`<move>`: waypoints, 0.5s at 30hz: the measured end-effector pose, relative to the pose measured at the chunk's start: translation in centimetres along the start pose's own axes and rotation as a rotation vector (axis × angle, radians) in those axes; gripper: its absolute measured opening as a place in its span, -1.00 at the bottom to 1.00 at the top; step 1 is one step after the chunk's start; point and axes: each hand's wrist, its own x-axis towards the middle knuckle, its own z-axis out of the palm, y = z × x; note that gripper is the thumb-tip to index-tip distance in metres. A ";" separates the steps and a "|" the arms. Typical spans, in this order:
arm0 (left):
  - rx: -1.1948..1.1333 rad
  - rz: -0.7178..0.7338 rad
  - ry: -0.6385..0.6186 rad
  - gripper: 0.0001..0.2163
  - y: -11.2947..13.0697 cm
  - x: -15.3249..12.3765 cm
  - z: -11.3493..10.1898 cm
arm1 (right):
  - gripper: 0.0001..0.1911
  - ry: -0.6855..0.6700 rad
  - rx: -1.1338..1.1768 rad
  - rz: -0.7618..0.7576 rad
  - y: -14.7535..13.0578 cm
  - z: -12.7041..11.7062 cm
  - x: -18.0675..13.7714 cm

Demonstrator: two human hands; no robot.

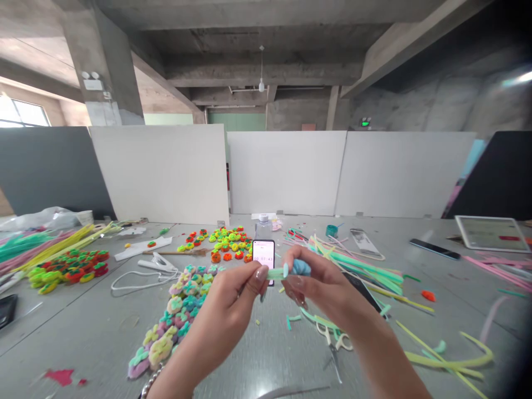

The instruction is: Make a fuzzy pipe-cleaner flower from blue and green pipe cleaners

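Both my hands are raised over the grey table (83, 321), pinching one small fuzzy pipe-cleaner piece between them. My left hand (233, 293) is closed on its mint-green end (276, 272). My right hand (320, 285) is closed on its blue coiled part (300, 267). Just behind my fingers a phone (263, 254) stands showing a timer on a pink screen. Below my left hand lies a row of pastel pipe-cleaner flowers (178, 313). Scissors (332, 346) lie under my right wrist.
Orange and yellow-green flowers (222, 244) are spread behind the phone; red and green ones (68, 269) lie at the left with bundles of pipe cleaners (45, 244). Loose green and yellow pipe cleaners (366, 271) lie at the right. White boards (286, 172) wall the table's far edge. A tablet (490, 233) sits far right.
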 end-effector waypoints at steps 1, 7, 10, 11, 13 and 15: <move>0.016 0.003 0.004 -0.62 0.0 0.0 0.0 | -0.83 -0.002 -0.008 0.003 -0.1 -0.1 -0.1; 0.082 0.013 0.005 -0.63 0.1 -0.1 -0.1 | -0.79 0.026 -0.095 0.079 -0.8 0.0 -0.7; 0.075 0.010 -0.021 -0.63 0.1 -0.2 0.0 | -0.77 0.028 -0.116 0.128 -1.2 0.3 -1.0; 0.064 0.003 -0.040 -0.62 0.1 -0.2 0.0 | -0.76 0.027 -0.126 0.147 -1.4 0.5 -1.0; 0.035 -0.021 -0.083 -0.61 0.2 -0.3 0.0 | -0.74 0.024 -0.142 0.181 -1.7 0.8 -1.2; 0.024 -0.039 -0.096 -0.61 0.4 -0.4 -0.1 | -0.72 0.034 -0.131 0.191 -1.9 1.1 -1.3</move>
